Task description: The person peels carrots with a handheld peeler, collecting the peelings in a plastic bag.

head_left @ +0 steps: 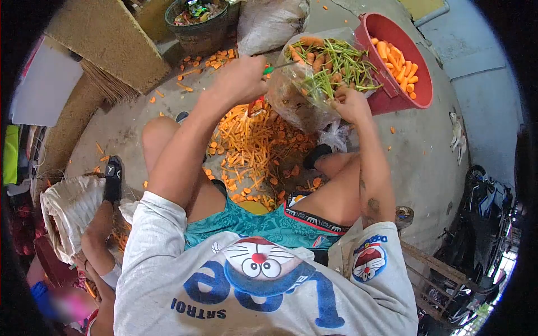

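Note:
My left hand [241, 81] is closed around the green handle of a knife [284, 66], its thin blade pointing right over the plastic bag. The clear plastic bag [297, 101] stands open on the floor, filled with unpeeled carrots [319, 61] and green stems [350, 61]. My right hand [352, 106] is at the bag's near right side, fingers pinched on what looks like a carrot among the stems; the fingers hide most of it. Right behind it stands a red tub [374, 95] holding peeled carrots [395, 61].
Carrot peelings and cut ends [246, 140] are heaped on the floor between my legs. A dark bin [196, 33] and a white sack [272, 25] stand at the back. Another person's arm [101, 269] shows at lower left; a cat [458, 134] lies at right.

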`<action>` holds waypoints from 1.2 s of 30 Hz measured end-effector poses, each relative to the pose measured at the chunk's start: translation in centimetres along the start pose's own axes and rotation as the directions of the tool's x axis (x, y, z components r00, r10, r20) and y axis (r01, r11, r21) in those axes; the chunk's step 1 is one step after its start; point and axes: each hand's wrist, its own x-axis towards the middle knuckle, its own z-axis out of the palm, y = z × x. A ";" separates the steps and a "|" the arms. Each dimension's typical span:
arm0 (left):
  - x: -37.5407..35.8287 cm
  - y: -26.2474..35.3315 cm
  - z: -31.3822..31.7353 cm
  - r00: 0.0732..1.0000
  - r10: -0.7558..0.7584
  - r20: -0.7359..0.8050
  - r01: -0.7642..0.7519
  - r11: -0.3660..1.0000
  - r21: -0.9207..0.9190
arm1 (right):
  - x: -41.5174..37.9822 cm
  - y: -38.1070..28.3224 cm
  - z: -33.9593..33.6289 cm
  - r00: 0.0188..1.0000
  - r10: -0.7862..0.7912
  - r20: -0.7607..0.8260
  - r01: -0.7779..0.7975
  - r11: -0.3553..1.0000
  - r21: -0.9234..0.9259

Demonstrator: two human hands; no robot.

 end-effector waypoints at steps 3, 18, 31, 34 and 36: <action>0.1 -0.1 0.2 0.999 0.038 0.007 -0.038 0.999 -0.039 | 0.7 -0.4 0.6 0.989 -0.094 -0.116 0.088 0.994 -0.062; 0.0 -0.5 -0.6 0.992 -0.003 -0.128 -0.007 0.997 -0.079 | -2.3 -9.7 -1.5 0.960 0.089 -0.267 0.159 0.611 0.776; -0.2 2.5 1.4 0.996 0.092 -0.021 -0.093 0.994 -0.051 | -5.8 -14.0 -0.4 0.992 0.049 -0.114 0.055 0.646 0.761; -0.1 3.2 1.5 0.990 0.110 0.092 -0.110 0.994 0.000 | -6.3 -13.6 0.0 0.988 -0.006 -0.157 0.124 0.645 0.754; 1.0 1.5 2.0 0.986 -0.005 0.165 0.001 1.000 0.025 | -6.6 -12.9 0.3 0.971 -0.065 -0.230 0.220 0.621 0.753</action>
